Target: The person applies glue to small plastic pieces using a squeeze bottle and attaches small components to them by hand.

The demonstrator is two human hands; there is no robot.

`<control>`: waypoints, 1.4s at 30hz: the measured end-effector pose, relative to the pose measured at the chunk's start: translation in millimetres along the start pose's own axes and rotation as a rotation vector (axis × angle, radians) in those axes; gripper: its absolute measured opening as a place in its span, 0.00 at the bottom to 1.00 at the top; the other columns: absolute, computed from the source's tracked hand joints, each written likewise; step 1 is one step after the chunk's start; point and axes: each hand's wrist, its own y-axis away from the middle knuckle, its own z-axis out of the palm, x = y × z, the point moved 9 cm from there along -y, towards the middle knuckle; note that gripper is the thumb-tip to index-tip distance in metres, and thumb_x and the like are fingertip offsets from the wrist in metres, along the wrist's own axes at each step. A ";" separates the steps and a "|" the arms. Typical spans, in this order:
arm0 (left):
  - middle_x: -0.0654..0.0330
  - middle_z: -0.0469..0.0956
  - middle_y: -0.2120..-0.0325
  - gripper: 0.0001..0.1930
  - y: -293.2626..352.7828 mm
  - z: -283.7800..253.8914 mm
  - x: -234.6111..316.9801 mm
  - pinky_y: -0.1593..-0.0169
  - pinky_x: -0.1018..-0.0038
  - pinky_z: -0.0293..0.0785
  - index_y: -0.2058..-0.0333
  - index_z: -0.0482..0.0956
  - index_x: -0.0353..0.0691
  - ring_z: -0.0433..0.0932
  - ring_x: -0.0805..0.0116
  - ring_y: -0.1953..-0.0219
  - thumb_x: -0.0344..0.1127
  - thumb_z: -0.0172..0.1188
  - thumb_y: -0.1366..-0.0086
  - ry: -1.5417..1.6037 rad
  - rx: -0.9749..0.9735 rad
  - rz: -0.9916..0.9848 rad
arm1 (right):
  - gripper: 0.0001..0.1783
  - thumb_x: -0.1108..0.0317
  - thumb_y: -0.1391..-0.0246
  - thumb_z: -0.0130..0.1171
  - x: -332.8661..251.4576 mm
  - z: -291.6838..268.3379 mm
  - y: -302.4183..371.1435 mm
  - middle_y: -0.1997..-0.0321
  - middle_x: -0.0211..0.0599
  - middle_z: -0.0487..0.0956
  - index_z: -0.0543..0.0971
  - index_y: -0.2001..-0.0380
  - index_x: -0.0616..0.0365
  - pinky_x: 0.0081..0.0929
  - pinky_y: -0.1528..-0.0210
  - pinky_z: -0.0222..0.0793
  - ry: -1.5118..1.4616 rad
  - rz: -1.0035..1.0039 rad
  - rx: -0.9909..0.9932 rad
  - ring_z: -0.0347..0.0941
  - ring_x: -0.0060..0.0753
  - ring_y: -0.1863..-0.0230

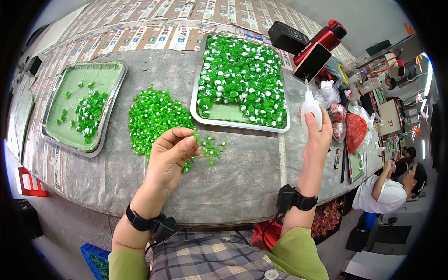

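My left hand (pixel 169 156) pinches a small green plastic piece (pixel 196 136) between thumb and fingertips, at the near right side of a heaped pile of green pieces (pixel 156 114) with white bits among them. A few loose green pieces (pixel 213 150) lie just right of that hand. My right hand (pixel 318 140) is wrapped round a white squeeze bottle (pixel 310 103), held upright with its thin nozzle pointing up. Beyond my hands is a metal tray (pixel 242 125) packed with green pieces bearing white, eye-like balls (pixel 242 74).
A second tray (pixel 70 133) at the left holds a small cluster of similar pieces. At the far right stand a phone (pixel 312 62), a red bottle (pixel 326 37) and a black box (pixel 288 37). Bags (pixel 356 133) lie along the right edge. A person (pixel 389 191) sits farther right.
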 end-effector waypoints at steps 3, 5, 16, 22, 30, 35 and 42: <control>0.64 0.72 0.76 0.06 -1.6 3.3 -2.1 0.67 0.79 0.71 0.69 0.72 0.37 0.71 0.76 0.73 0.28 0.56 0.47 0.009 -0.002 -0.008 | 0.25 0.75 0.57 0.55 41.0 -38.9 -13.6 0.62 0.35 0.71 0.61 0.53 0.66 0.17 0.59 0.62 0.085 0.118 0.005 0.67 0.21 0.61; 0.65 0.72 0.76 0.06 -2.7 1.4 -2.0 0.67 0.79 0.71 0.69 0.72 0.38 0.71 0.76 0.73 0.28 0.56 0.47 0.006 0.009 -0.006 | 0.25 0.75 0.57 0.55 66.1 -60.0 -15.5 0.62 0.35 0.71 0.61 0.54 0.66 0.17 0.59 0.62 0.109 0.109 0.041 0.67 0.21 0.61; 0.65 0.72 0.76 0.06 -3.9 -4.1 1.5 0.70 0.82 0.73 0.67 0.71 0.38 0.72 0.78 0.73 0.28 0.53 0.46 0.040 0.027 0.024 | 0.12 0.73 0.59 0.56 -49.1 40.8 10.0 0.71 0.36 0.74 0.71 0.66 0.61 0.23 0.67 0.63 0.624 -0.374 -0.070 0.70 0.29 0.68; 0.66 0.72 0.75 0.07 -6.7 -5.8 5.6 0.68 0.81 0.70 0.68 0.72 0.38 0.70 0.79 0.73 0.30 0.55 0.47 0.040 0.054 0.049 | 0.13 0.66 0.63 0.59 13.5 181.2 36.0 0.78 0.34 0.73 0.67 0.75 0.57 0.28 0.73 0.65 0.667 -0.193 -0.623 0.71 0.33 0.75; 0.66 0.72 0.75 0.07 -4.0 -7.2 7.1 0.68 0.81 0.70 0.68 0.72 0.38 0.70 0.78 0.73 0.31 0.55 0.47 0.061 0.052 0.035 | 0.17 0.71 0.64 0.59 25.4 190.7 38.2 0.79 0.36 0.71 0.63 0.70 0.57 0.28 0.72 0.66 0.702 -0.085 -0.654 0.71 0.35 0.75; 0.66 0.73 0.75 0.07 -2.4 -8.7 5.4 0.69 0.81 0.70 0.68 0.72 0.38 0.71 0.78 0.73 0.31 0.56 0.47 0.054 0.054 0.019 | 0.18 0.77 0.60 0.54 -6.0 173.4 69.0 0.69 0.35 0.72 0.62 0.64 0.59 0.20 0.68 0.66 0.102 0.231 -0.800 0.71 0.24 0.71; 0.63 0.73 0.75 0.08 0.3 14.1 -9.6 0.70 0.81 0.70 0.68 0.72 0.37 0.72 0.77 0.72 0.31 0.56 0.47 -0.098 -0.119 -0.065 | 0.23 0.78 0.57 0.52 -2.7 160.9 96.7 0.65 0.36 0.72 0.58 0.57 0.60 0.18 0.62 0.64 -0.139 0.281 -0.836 0.68 0.21 0.66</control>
